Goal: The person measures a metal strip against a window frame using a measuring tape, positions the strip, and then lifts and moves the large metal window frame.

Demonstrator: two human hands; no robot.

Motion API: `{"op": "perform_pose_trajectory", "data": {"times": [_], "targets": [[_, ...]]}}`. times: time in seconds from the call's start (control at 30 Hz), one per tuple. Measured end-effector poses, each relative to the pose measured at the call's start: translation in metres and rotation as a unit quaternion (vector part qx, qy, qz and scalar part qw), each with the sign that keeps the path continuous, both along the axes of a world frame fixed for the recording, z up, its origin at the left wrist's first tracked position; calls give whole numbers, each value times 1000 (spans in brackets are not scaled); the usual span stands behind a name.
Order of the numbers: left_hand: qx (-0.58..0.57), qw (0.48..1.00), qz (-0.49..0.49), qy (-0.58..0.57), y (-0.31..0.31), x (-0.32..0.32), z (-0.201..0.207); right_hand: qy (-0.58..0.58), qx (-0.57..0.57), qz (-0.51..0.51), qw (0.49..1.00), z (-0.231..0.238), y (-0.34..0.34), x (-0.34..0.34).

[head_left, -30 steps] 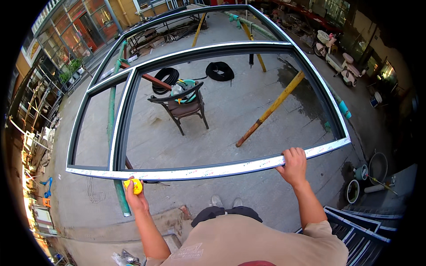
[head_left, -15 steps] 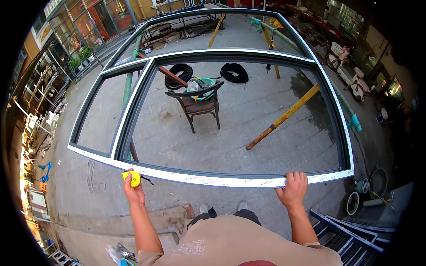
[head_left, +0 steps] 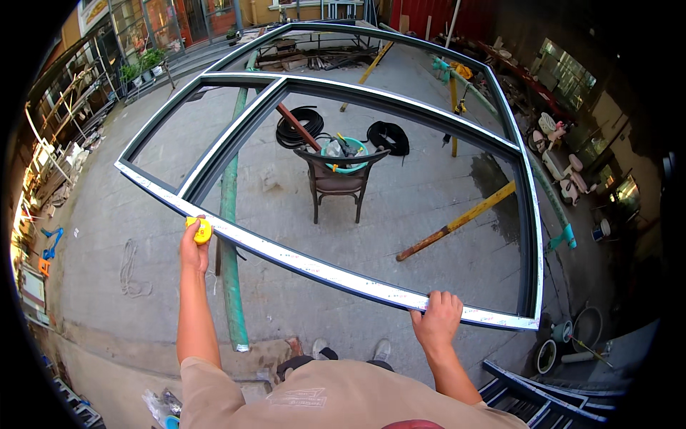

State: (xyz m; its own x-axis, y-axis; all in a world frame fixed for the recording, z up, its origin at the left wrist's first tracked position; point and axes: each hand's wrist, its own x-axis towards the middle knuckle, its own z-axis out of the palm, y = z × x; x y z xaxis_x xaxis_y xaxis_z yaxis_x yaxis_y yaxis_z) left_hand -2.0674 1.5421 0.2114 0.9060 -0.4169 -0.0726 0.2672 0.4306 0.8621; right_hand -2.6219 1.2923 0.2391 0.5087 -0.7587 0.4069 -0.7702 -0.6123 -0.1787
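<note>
A large window frame [head_left: 321, 270], dark with a white film strip along its rails, lies askew before me, with crossbars dividing it into several openings. My left hand [head_left: 190, 250] is closed around a yellow tape measure [head_left: 203, 231] and touches the frame's near rail left of the middle. Toward that rail's right end, my right hand [head_left: 438, 318] grips the edge, fingers over the top and thumb at the near side. Under the frame's left part runs a green pipe [head_left: 230, 286], its near end sticking out toward me.
A brown chair [head_left: 339, 184] with a green basin [head_left: 348, 164] of tools stands beneath the frame. Behind it lie black coils [head_left: 388, 137]. A yellow leg [head_left: 457, 220] slants to the floor on the right. Dark frames [head_left: 543, 400] lean at the lower right, below some buckets [head_left: 547, 355].
The window frame has turned clockwise: its left end has swung away from me and its near right corner toward me. Both hands moved with it, uncovering more of the green pipe.
</note>
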Motion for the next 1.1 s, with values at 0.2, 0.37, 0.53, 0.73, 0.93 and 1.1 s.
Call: {"op": "perform_pose_trajectory", "data": {"times": [0.2,0.37,0.53,0.73,0.93,1.1], "targets": [[-71,997,33,24,-16,71,-13,15,1,45,999,-13,3,48],[-67,997,-2,39,-10,43,-25,33,26,132,990,-18,-11,39],[22,993,-99,52,-1,-75,-9,140,139,159,967,37,-36,-45],[50,992,-112,30,-32,-160,0,189,136,80,969,29,-67,-152],[95,993,-69,32,-63,-200,13,120,134,89,980,9,-73,-166],[74,997,-30,12,-71,-211,14,155,116,49,980,-1,-66,-163]]}}
